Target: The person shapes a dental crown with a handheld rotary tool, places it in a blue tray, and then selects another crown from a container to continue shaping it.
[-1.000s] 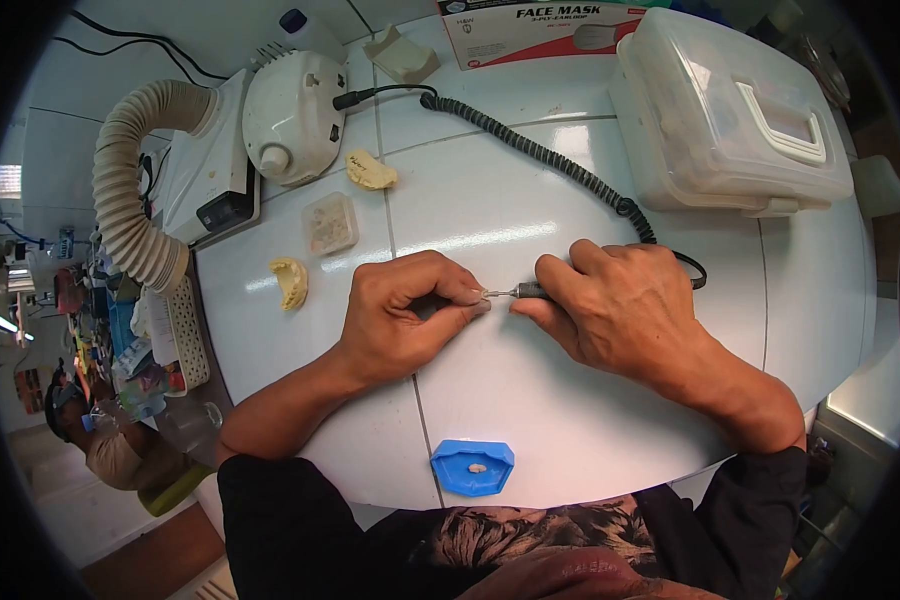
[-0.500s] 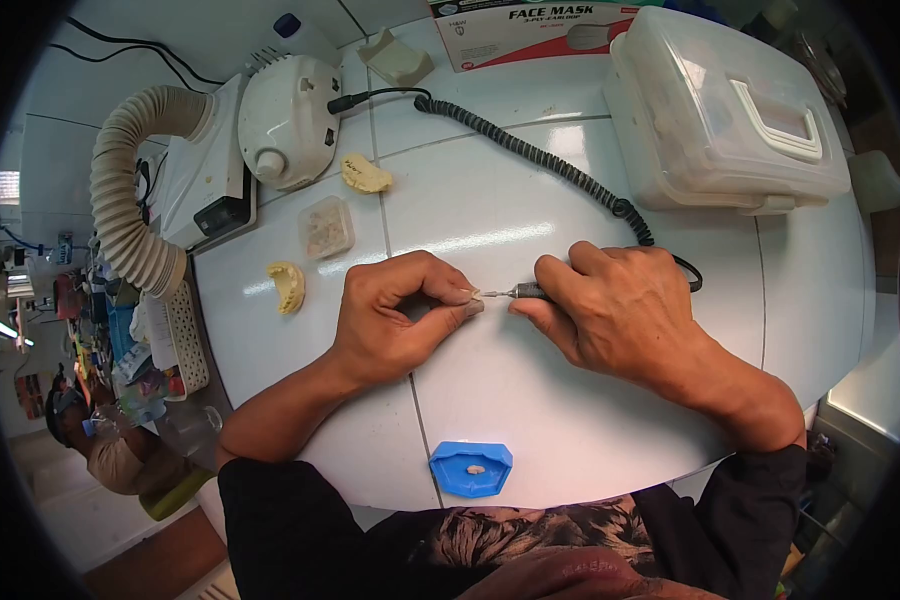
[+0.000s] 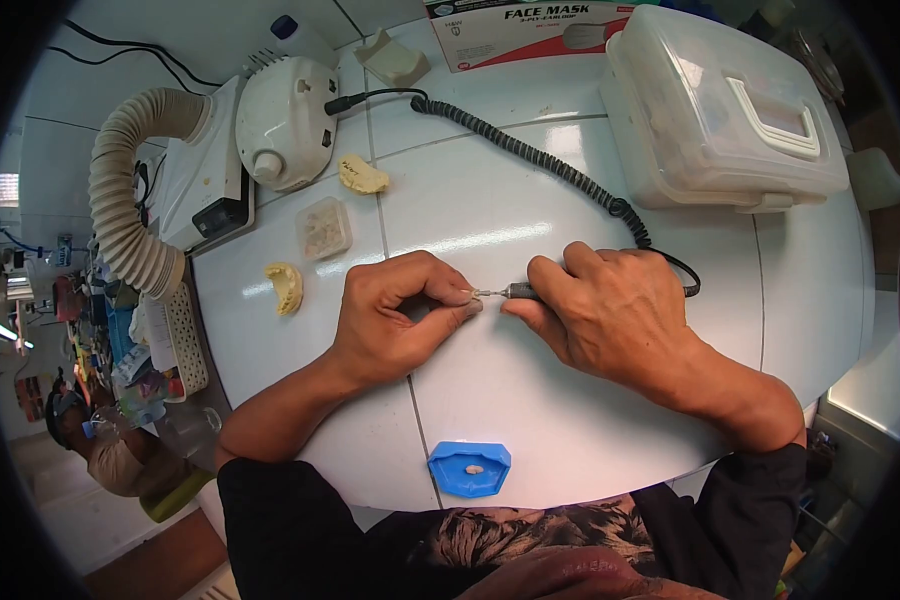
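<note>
Over the middle of the white tiled table, my left hand (image 3: pixel 400 315) pinches a tiny pale piece (image 3: pixel 475 295) between thumb and fingertips. My right hand (image 3: pixel 610 310) grips a dark rotary handpiece (image 3: pixel 520 290), whose thin metal bit points left and meets the small piece. A black coiled cord (image 3: pixel 530 145) runs from the handpiece to the white control unit (image 3: pixel 286 125). Near the table's front edge sits a blue tray (image 3: pixel 450 482) with a small pinkish piece (image 3: pixel 474 469) in it. Fingertips hide most of what my left hand holds.
Two yellowish dental casts (image 3: pixel 362 175) (image 3: pixel 286 288) and a small clear box (image 3: pixel 324 228) lie left of centre. A ribbed hose (image 3: pixel 110 165) curves at the left. Behind are a mask box (image 3: pixel 530 35) and a translucent case (image 3: pixel 720 120). A person (image 3: pixel 120 455) is at far left.
My right hand and the handpiece have shifted slightly left. My left hand stays nearly still, its pinch unchanged.
</note>
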The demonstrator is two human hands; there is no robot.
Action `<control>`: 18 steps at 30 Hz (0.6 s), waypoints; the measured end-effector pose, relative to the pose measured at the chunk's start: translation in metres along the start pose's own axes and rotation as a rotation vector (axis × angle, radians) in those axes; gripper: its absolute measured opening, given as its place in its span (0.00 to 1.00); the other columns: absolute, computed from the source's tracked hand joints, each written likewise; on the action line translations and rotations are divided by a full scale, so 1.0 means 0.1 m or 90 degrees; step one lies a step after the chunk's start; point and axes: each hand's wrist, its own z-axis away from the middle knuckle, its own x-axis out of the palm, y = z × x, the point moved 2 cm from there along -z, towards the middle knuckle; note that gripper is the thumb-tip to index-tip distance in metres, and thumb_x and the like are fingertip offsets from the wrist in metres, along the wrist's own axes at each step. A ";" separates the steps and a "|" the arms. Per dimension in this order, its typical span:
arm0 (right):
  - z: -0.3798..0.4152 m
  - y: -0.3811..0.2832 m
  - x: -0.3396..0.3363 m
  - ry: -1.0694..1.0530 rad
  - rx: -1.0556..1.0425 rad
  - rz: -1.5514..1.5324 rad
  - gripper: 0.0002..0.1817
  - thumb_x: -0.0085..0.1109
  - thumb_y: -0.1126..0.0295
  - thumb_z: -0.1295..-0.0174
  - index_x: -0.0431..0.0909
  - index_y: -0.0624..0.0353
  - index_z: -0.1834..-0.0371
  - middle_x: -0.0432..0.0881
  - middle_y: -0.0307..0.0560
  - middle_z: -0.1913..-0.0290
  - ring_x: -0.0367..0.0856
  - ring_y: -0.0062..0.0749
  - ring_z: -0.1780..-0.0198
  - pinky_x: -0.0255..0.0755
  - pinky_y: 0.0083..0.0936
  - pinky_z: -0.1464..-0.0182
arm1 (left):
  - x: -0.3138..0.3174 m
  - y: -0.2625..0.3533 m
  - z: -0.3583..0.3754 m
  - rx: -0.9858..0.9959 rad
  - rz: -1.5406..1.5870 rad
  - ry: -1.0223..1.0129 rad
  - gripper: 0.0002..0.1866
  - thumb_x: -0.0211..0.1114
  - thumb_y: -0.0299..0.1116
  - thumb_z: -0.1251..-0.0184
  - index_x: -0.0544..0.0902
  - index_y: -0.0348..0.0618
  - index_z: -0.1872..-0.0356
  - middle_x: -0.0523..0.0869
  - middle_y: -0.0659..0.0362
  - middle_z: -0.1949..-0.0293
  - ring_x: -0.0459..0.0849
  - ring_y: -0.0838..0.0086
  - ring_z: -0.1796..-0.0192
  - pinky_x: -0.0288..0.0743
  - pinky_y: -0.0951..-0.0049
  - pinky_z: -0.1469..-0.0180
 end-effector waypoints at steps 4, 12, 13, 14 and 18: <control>-0.01 0.02 -0.02 -0.027 -0.006 -0.015 0.27 0.66 0.43 0.20 0.82 0.56 0.67 0.81 0.47 0.78 0.85 0.39 0.81 0.75 0.36 0.80 | 0.00 -0.02 0.01 0.009 -0.015 0.009 0.05 0.80 0.17 0.35 0.91 0.34 0.63 0.96 0.52 0.61 0.96 0.72 0.59 0.87 0.74 0.57; 0.02 -0.01 0.01 0.009 -0.010 -0.001 0.27 0.66 0.43 0.20 0.82 0.56 0.67 0.81 0.47 0.78 0.85 0.40 0.81 0.75 0.36 0.80 | 0.00 0.02 -0.01 0.022 -0.034 0.005 0.06 0.81 0.15 0.36 0.91 0.33 0.64 0.96 0.51 0.60 0.95 0.74 0.60 0.86 0.75 0.57; 0.02 -0.01 0.01 0.013 -0.012 0.002 0.27 0.66 0.43 0.20 0.82 0.56 0.67 0.81 0.47 0.78 0.85 0.40 0.81 0.75 0.36 0.80 | 0.00 0.01 -0.01 0.028 -0.037 0.004 0.07 0.81 0.14 0.36 0.91 0.33 0.65 0.95 0.51 0.60 0.94 0.75 0.60 0.86 0.76 0.58; 0.02 0.00 0.00 0.000 -0.012 -0.001 0.27 0.66 0.43 0.20 0.82 0.56 0.67 0.82 0.47 0.78 0.85 0.39 0.81 0.74 0.36 0.80 | 0.00 0.01 0.00 0.027 -0.037 0.005 0.06 0.81 0.14 0.36 0.91 0.33 0.64 0.96 0.51 0.60 0.95 0.74 0.60 0.86 0.75 0.57; 0.02 0.00 0.00 -0.004 -0.003 -0.004 0.27 0.66 0.43 0.19 0.82 0.56 0.67 0.82 0.47 0.77 0.85 0.39 0.81 0.74 0.36 0.81 | 0.00 0.02 0.00 0.025 -0.034 0.007 0.06 0.80 0.16 0.36 0.90 0.33 0.63 0.96 0.51 0.60 0.96 0.71 0.59 0.88 0.74 0.56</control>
